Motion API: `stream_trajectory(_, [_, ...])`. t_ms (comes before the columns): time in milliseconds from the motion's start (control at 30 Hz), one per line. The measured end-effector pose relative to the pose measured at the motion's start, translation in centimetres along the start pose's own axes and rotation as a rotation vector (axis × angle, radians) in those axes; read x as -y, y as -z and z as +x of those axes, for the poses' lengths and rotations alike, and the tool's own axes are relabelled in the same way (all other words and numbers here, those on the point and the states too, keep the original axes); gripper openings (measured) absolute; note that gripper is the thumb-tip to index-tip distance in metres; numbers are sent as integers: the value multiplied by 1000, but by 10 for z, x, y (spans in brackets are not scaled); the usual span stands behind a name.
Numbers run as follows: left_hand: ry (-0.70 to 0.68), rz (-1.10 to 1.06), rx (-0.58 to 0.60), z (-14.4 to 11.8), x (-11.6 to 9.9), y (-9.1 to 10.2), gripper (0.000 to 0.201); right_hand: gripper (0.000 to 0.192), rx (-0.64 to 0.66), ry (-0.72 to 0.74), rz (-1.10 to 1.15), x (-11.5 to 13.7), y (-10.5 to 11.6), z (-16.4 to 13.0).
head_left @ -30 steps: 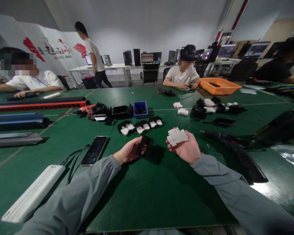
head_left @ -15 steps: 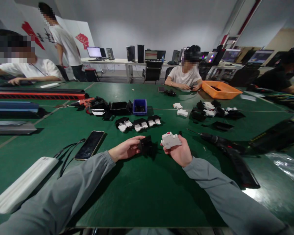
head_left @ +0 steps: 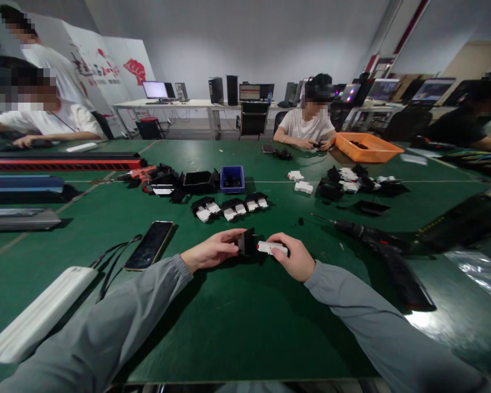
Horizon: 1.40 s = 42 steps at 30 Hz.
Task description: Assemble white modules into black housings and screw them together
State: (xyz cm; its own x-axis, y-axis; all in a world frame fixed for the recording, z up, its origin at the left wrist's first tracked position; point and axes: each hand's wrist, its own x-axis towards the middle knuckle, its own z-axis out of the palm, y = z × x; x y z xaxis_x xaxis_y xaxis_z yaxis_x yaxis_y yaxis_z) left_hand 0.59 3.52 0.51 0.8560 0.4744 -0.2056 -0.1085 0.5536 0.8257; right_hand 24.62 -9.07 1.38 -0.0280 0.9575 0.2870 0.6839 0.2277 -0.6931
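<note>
**Two hands bringing a black housing and a white module together over a green table**

The left hand (head_left: 213,252) grips a small black housing (head_left: 245,243) at its left side, fingers closed on it, thumb on top and the remaining fingers beneath; the housing projects to the right, past the fingertips. The right hand (head_left: 295,256) clamps a white module (head_left: 270,248) between the thumb and curled fingers, palm turned down, so that only the module's left part shows beyond the fingertips. The module's exposed end touches the right face of the housing; how deep it sits inside cannot be told. Both parts are held just above the green table (head_left: 245,327), near its front middle.

Beyond the hands lies a row of black housings with white modules (head_left: 231,208) and, behind it, a blue bin (head_left: 232,179). A phone (head_left: 149,245) lies left of the left hand, well apart from it. A power screwdriver (head_left: 372,234) rests to the right. An orange tray (head_left: 366,147) stands far back, beside a seated person.
</note>
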Motion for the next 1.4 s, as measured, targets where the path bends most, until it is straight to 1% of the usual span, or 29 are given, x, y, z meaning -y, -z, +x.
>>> stream_trajectory(67, [-2, 23, -17, 1, 2, 0, 62, 24, 0, -9, 19, -2, 0, 0])
stream_trajectory(167, [5, 42, 4, 2, 7, 1, 45, 33, 22, -61, 90, -5, -2, 0])
stream_trajectory(233, [5, 60, 13, 4, 10, 1, 44, 46, 56, -164, 243, -8, -5, 0])
stream_trajectory(300, [0, 79, -7, 5, 13, 2, 46, 59, 86, -284, 424, -12, -7, 1])
stream_trajectory(367, [2, 84, -32, 7, 14, 2, 43, 69, 78, -368, 566, -17, -8, 3])
stream_trajectory(467, [20, 64, -54, 7, 12, 1, 37, 78, 27, -457, 721, -22, -6, 7])
stream_trajectory(533, [28, 50, -48, 6, 10, 1, 32, 77, -30, -545, 784, -24, -4, 10])
stream_trajectory(600, [31, 47, -34, 5, 8, 0, 28, 69, -102, -644, 825, -26, -2, 12])
stream_trajectory(667, [31, 48, -21, 4, 6, 0, 26, 60, -148, -696, 881, -27, 0, 14])
stream_trajectory(733, [29, 44, -11, 3, 6, 1, 26, 52, -156, -678, 928, -28, 0, 14])
stream_trajectory(800, [23, 42, 6, 2, 6, 3, 27, 39, -147, -619, 932, -29, -1, 13])
stream_trajectory(867, [10, 48, 30, 3, 7, 5, 30, 26, -120, -567, 914, -29, -3, 12])
stream_trajectory(900, [3, 53, 40, 3, 7, 5, 32, 22, -100, -544, 907, -29, -3, 11])
stream_trajectory(933, [0, 59, 48, 3, 7, 6, 34, 23, -79, -525, 904, -28, -4, 10])
stream_trajectory(1033, [5, 77, 55, 3, 6, 5, 40, 34, 0, -492, 873, -25, -3, 10])
stream_trajectory(1167, [6, 108, 35, 3, 7, 3, 42, 34, 111, -463, 759, -20, -1, 10])
stream_trajectory(1400, [3, 235, 37, 4, 9, 1, 46, 34, 332, -248, 708, -12, 0, 6])
